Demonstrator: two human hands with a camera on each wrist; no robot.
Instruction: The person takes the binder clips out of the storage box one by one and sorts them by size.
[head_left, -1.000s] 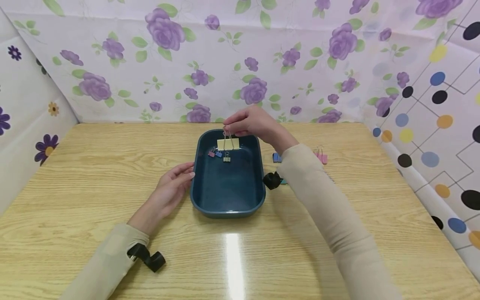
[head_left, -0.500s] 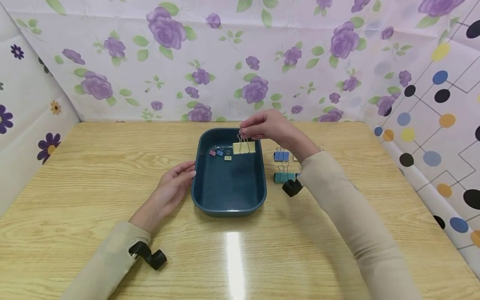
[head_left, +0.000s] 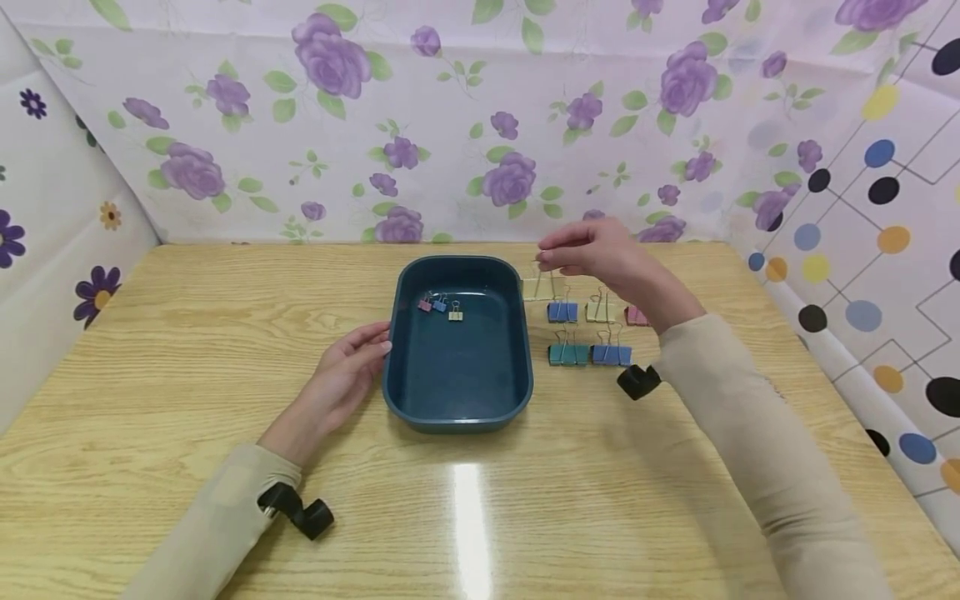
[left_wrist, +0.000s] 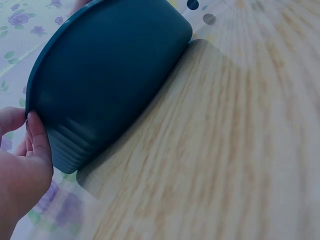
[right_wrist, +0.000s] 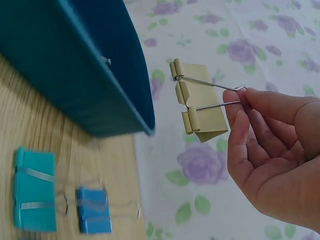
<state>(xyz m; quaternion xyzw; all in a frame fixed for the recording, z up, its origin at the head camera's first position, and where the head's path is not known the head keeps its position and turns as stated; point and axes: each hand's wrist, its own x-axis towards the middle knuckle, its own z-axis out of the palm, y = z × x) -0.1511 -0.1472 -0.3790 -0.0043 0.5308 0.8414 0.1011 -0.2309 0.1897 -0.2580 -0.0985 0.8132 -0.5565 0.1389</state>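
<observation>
A dark teal tray point(head_left: 457, 400) sits mid-table with three small binder clips point(head_left: 440, 306) at its far end. My left hand point(head_left: 352, 360) rests against the tray's left wall, fingers touching the rim point(left_wrist: 37, 131). My right hand point(head_left: 592, 250) pinches the wire handles of a large yellow binder clip point(head_left: 538, 287), which hangs above the table just right of the tray. In the right wrist view the yellow clip point(right_wrist: 197, 105) dangles from my fingertips point(right_wrist: 240, 107) beside the tray wall point(right_wrist: 75, 65).
Large clips lie on the wooden table point(head_left: 187, 350) right of the tray: blue point(head_left: 562, 312), cream point(head_left: 601, 311), pink point(head_left: 636, 316), teal point(head_left: 568, 354) and another blue point(head_left: 611, 354). Floral and dotted sheets wall in the back and sides.
My right hand carried the yellow clip from over the tray's far end rightward, past its right rim, to above the table. The left hand stayed against the tray.
</observation>
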